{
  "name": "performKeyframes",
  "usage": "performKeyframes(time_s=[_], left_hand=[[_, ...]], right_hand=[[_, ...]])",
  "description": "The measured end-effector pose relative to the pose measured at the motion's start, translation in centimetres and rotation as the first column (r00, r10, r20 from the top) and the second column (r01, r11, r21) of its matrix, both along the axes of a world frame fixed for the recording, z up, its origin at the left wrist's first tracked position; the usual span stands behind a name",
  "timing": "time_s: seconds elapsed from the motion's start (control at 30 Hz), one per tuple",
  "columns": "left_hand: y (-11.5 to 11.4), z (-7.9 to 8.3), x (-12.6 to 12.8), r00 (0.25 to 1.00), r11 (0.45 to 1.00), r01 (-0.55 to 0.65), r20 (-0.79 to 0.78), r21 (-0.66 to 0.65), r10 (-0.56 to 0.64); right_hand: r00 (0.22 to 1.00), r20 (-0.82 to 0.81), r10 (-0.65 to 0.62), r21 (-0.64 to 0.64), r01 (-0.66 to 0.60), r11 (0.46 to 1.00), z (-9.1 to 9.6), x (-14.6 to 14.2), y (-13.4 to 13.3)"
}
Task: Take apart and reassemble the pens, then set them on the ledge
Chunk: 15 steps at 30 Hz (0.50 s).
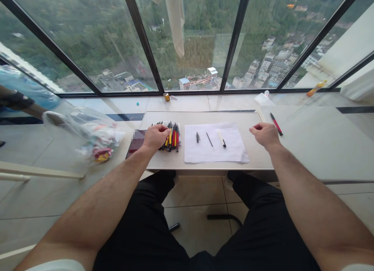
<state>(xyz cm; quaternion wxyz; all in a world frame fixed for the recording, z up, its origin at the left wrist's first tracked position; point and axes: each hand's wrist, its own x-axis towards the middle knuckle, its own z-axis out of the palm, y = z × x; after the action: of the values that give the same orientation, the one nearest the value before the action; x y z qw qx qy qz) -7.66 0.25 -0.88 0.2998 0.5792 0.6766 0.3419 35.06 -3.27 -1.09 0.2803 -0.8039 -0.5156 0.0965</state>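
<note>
My left hand (pixel 157 138) is closed, fingers curled and thumb near the index finger, beside and partly over a row of pens (pixel 174 136) in black, yellow and red. My right hand (pixel 265 134) is also curled shut beyond the right edge of a white paper sheet (pixel 216 156); nothing shows in either hand. Three pen parts lie apart on the sheet: a dark tip section (pixel 198 137), a thin black refill (pixel 209 139) and a pale barrel with a black end (pixel 222 139). A red and black pen (pixel 276 124) lies just past my right hand.
A phone-like dark slab (pixel 136 144) lies left of the pens, partly behind my left wrist. Further left is a clear plastic bag (pixel 101 140) with colourful wrappers. A small gold can (pixel 166 97) and a crumpled tissue (pixel 265 99) sit by the window.
</note>
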Motion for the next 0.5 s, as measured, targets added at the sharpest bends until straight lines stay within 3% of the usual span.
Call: performKeyframes(time_s=[0.3, 0.5], left_hand=[[0.1, 0.0, 0.2, 0.999, 1.0, -0.001, -0.054, -0.004, 0.0], [0.0, 0.2, 0.9, 0.999, 0.999, -0.038, 0.023, -0.009, 0.038]], right_hand=[[0.997, 0.054, 0.045, 0.004, -0.046, 0.999, 0.9, -1.1, -0.1], [0.996, 0.049, 0.069, 0.001, -0.069, 0.998, 0.8, -1.5, 0.2]])
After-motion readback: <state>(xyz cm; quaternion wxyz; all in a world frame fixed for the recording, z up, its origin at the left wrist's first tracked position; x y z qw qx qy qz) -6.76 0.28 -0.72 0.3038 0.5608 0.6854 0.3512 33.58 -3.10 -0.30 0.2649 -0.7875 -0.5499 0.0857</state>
